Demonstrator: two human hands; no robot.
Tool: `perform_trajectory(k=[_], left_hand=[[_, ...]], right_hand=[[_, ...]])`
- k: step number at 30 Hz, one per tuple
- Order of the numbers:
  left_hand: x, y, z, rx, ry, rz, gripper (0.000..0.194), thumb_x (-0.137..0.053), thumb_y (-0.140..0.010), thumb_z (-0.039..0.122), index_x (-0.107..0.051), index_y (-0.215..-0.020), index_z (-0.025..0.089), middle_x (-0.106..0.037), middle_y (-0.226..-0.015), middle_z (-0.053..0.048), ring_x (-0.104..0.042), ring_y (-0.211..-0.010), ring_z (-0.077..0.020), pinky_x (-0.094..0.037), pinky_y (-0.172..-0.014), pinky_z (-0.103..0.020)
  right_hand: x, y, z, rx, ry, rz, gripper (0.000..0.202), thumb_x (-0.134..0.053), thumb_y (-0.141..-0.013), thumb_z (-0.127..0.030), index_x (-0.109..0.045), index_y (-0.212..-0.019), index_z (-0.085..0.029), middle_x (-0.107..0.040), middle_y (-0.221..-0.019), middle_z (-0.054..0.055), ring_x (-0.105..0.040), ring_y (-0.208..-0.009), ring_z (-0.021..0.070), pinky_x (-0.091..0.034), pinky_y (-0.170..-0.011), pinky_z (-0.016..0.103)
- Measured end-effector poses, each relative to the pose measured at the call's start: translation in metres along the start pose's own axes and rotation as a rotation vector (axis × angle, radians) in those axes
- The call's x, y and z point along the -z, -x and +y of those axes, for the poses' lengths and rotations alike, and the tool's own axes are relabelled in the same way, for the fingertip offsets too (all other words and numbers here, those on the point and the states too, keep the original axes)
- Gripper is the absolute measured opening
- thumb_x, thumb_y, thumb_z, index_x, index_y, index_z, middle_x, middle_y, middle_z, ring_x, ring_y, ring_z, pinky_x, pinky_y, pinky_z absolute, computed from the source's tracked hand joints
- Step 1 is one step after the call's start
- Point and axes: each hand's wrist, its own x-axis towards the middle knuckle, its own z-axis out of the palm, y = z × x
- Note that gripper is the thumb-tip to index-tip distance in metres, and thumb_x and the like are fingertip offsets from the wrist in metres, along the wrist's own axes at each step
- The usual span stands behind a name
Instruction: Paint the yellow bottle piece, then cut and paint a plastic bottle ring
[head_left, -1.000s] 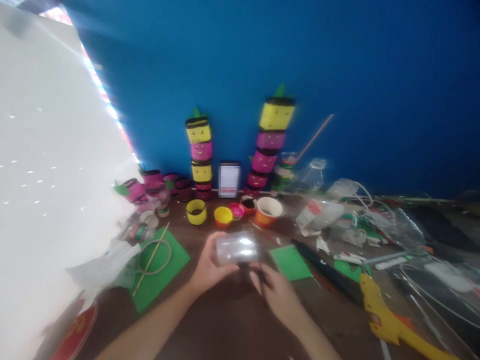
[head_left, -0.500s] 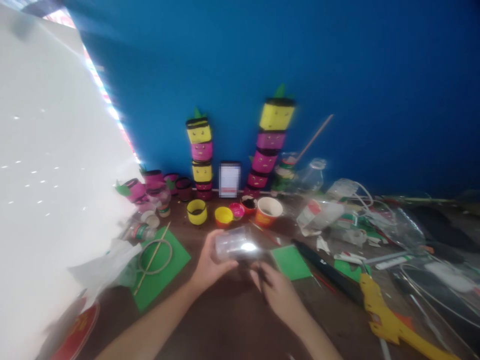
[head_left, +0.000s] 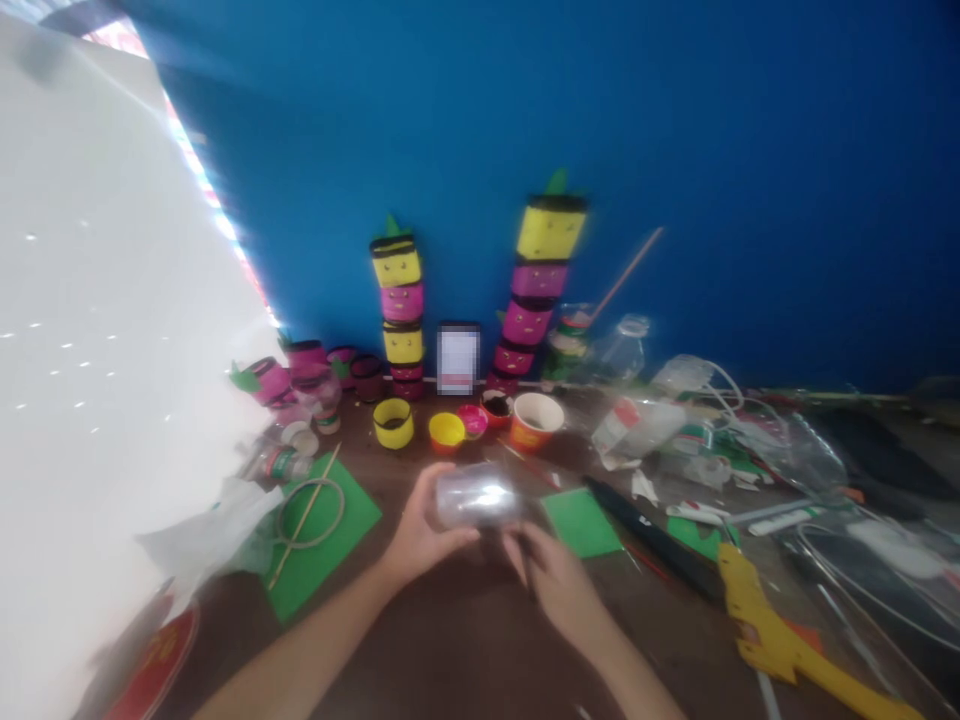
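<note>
Above the middle of the table, my left hand [head_left: 420, 535] grips a clear plastic cylinder [head_left: 477, 496], which looks like a cut piece of bottle. It lies sideways, with a bright glare on its wall. My fingers and thumb wrap around its left end. Close to its right end, my right hand [head_left: 555, 575] is closed around a thin dark tool [head_left: 531, 565]; blur hides its exact kind. Whether the tool touches the plastic I cannot tell. Behind my hands stand a yellow cup [head_left: 447, 432] and a white-and-orange paper cup [head_left: 537, 420].
Green sheets [head_left: 583, 522] lie on both sides. At the right are a yellow glue gun [head_left: 772, 630], a long black tool [head_left: 652, 540] and heaped clear plastic. Two stacks of pink and yellow face cups [head_left: 403, 300] lean against the blue wall [head_left: 465, 120].
The clear cylinder has turned slightly in my left hand, and its glare has shifted. Both hands stay in almost the same place.
</note>
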Motion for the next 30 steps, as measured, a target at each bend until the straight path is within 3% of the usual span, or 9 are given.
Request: perform_trajectory(k=[6, 13, 17, 20, 30], left_hand=[[0.0, -0.002, 0.006, 0.011, 0.0, 0.042, 0.074, -0.08, -0.057, 0.045, -0.044, -0.118, 0.024, -0.057, -0.115, -0.008, -0.057, -0.107, -0.027, -0.047, -0.09, -0.04], [0.004, -0.003, -0.003, 0.019, 0.068, 0.026, 0.079, -0.079, -0.061, 0.039, -0.038, -0.128, 0.027, -0.052, -0.124, -0.009, -0.054, -0.113, -0.0267, -0.047, -0.094, -0.041], [0.006, -0.003, -0.008, 0.026, 0.162, 0.02, 0.077, -0.077, -0.065, 0.038, -0.036, -0.129, 0.028, -0.05, -0.127, -0.009, -0.051, -0.117, -0.0268, -0.046, -0.096, -0.043], [0.006, -0.003, -0.008, 0.043, 0.168, 0.026, 0.075, -0.076, -0.066, 0.039, -0.037, -0.128, 0.027, -0.051, -0.127, -0.009, -0.051, -0.118, -0.0274, -0.045, -0.097, -0.044], [0.006, -0.003, -0.01, 0.122, 0.358, -0.056, 0.068, -0.07, -0.072, 0.043, -0.038, -0.129, 0.026, -0.059, -0.12, -0.012, -0.061, -0.106, -0.0282, -0.049, -0.09, -0.046]], right_hand=[[0.001, 0.0, 0.0, 0.012, 0.011, 0.012, 0.042, -0.048, -0.082, -0.055, -0.067, -0.093, -0.019, -0.067, -0.07, 0.005, -0.062, -0.068, 0.0197, -0.049, -0.065, 0.027], [0.006, -0.003, 0.007, -0.095, -0.052, 0.208, 0.057, -0.049, -0.079, -0.059, -0.057, -0.114, -0.015, -0.067, -0.083, 0.008, -0.064, -0.082, 0.0237, -0.05, -0.076, 0.035], [0.004, -0.005, 0.012, -0.051, -0.11, 0.225, 0.066, -0.055, -0.076, -0.053, -0.042, -0.128, -0.015, -0.064, -0.082, 0.005, -0.063, -0.082, 0.022, -0.049, -0.082, 0.038], [0.001, -0.007, 0.015, -0.037, -0.161, 0.27, 0.059, -0.059, -0.074, -0.048, -0.044, -0.122, -0.016, -0.063, -0.078, 0.003, -0.064, -0.077, 0.0203, -0.052, -0.077, 0.035], [0.004, -0.011, 0.017, -0.038, -0.187, 0.196, 0.06, -0.057, -0.078, -0.042, -0.043, -0.13, -0.015, -0.069, -0.096, 0.008, -0.066, -0.091, 0.0212, -0.049, -0.087, 0.036]])
